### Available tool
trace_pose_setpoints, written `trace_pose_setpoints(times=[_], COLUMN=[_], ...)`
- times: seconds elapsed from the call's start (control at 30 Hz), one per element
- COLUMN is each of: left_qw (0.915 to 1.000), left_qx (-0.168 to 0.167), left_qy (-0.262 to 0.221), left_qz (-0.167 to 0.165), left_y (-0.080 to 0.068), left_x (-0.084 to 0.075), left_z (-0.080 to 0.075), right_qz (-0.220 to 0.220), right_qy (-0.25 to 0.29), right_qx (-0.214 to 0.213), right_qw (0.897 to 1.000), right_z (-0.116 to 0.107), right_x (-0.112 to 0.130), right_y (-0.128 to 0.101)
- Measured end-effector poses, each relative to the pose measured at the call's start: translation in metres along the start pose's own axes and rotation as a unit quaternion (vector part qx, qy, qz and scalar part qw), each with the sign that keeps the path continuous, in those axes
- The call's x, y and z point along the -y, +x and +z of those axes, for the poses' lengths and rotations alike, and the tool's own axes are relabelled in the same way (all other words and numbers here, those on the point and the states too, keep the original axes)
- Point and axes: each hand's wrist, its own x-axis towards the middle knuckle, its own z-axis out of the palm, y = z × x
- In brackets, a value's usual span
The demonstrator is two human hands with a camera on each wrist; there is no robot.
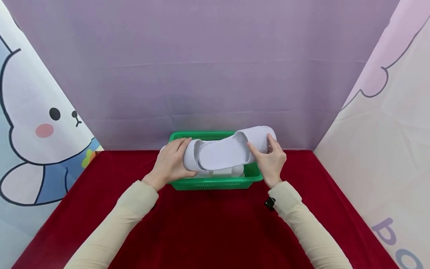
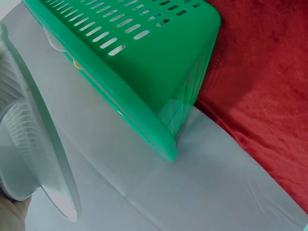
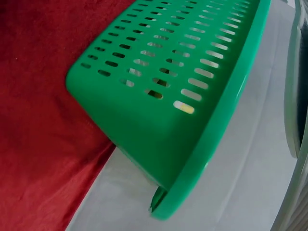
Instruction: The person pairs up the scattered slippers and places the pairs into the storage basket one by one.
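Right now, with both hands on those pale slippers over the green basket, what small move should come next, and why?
Probably lower them: the left hand and right hand hold the slippers just above the basket.

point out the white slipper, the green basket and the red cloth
white slipper (image 1: 223,151), head view, on its insole
green basket (image 1: 215,183), head view, on its near wall
red cloth (image 1: 208,231), head view, on the bare part between the sleeves

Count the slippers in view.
2 visible. One slipper held by both hands over the green basket; a second lies in the basket beneath it, mostly hidden.
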Motion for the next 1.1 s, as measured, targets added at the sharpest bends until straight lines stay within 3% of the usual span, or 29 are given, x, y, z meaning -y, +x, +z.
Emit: trace_pose_setpoints(times=[0.6,1.1], left_qw=[0.9994,0.9993], left_qx=[0.035,0.035], left_qy=[0.001,0.009], left_qz=[-0.003,0.000], left_y=[0.006,0.006], left_x=[-0.003,-0.003], left_z=[0.004,0.009], right_qz=[0.004,0.027], right_qy=[-0.010,-0.025], right_qx=[0.008,0.024], right_qw=[1.000,0.999], right_z=[0.015,0.020], right_x=[0.008,0.008], right_y=[-0.012,-0.019])
